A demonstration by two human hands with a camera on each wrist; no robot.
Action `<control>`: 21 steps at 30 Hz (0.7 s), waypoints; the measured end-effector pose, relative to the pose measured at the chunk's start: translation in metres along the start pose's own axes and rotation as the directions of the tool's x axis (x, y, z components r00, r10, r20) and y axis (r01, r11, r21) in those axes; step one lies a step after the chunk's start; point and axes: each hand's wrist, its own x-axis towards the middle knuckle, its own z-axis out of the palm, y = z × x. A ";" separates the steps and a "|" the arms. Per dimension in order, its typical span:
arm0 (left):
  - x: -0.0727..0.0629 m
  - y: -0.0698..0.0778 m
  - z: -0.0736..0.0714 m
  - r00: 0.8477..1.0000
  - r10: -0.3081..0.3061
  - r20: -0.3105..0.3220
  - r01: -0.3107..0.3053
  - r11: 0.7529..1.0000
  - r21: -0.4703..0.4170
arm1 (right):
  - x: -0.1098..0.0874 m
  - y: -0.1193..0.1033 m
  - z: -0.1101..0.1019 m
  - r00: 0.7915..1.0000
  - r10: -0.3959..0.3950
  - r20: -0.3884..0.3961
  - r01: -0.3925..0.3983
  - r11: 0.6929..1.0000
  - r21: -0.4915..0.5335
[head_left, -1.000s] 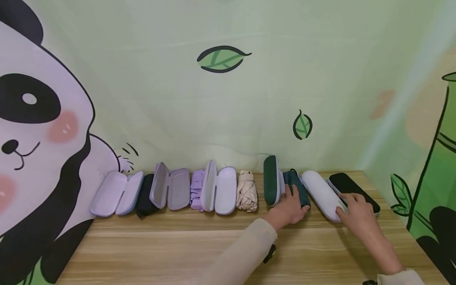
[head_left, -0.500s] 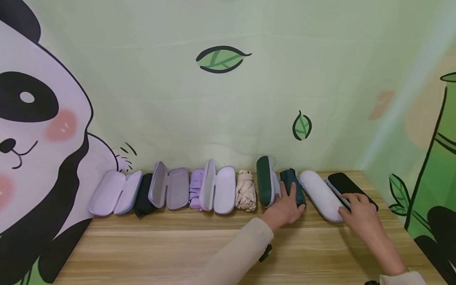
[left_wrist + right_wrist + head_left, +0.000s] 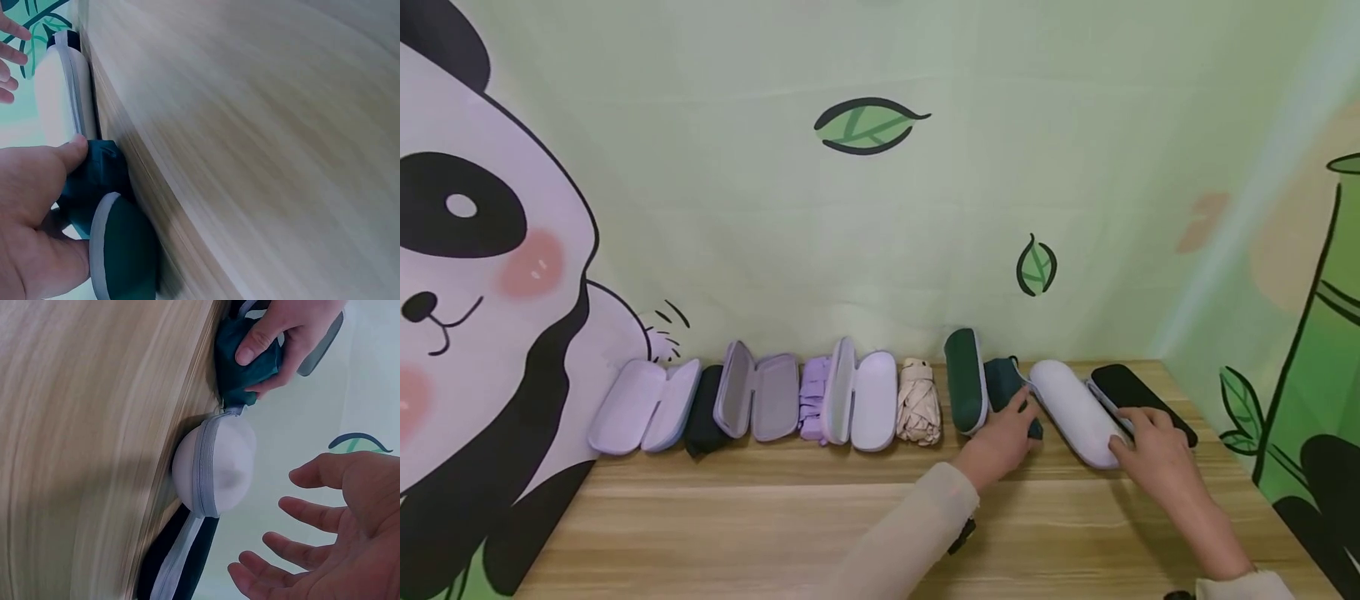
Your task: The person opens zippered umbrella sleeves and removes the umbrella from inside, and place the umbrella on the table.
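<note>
Pinched by the left hand (image 3: 1002, 442), the dark-teal, elongated fabric bundle (image 3: 1002, 380) near the far edge of the wooden table (image 3: 760, 529) should prove light, soft and slightly slippery, best held round its middle, while the right hand (image 3: 1159, 454) hovers with fingers apart.

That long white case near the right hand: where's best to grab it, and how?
The white case is probably best gripped around its near half, from above, across its two long sides: it lies lengthwise, rounded top up, and the gaps to the dark teal bundle and black case are wider there.
</note>
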 end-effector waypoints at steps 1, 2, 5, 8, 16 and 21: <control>-0.001 -0.001 0.001 1.000 0.010 -0.021 -0.010 1.000 -0.001 | 0.000 0.000 0.000 1.000 0.000 0.001 0.000 1.000 0.001; -0.003 -0.003 0.002 0.999 0.005 -0.047 -0.006 0.999 -0.037 | 0.000 0.000 -0.001 1.000 0.001 0.003 -0.001 1.000 0.002; -0.005 -0.006 0.003 0.996 -0.032 -0.084 0.014 0.979 -0.203 | -0.001 0.001 -0.001 1.000 0.001 0.008 -0.001 1.000 0.010; -0.006 -0.008 0.003 0.998 -0.047 -0.049 0.028 0.939 -0.342 | -0.002 0.002 -0.002 1.000 -0.004 0.007 0.004 1.000 0.015; -0.005 0.010 -0.005 0.992 -0.122 -0.022 0.107 0.933 -0.344 | -0.001 0.006 -0.008 1.000 -0.010 0.011 0.010 1.000 0.011; 0.002 0.035 -0.017 0.992 -0.080 -0.099 0.052 0.965 -0.259 | 0.001 0.010 -0.010 1.000 -0.010 -0.014 0.010 1.000 -0.011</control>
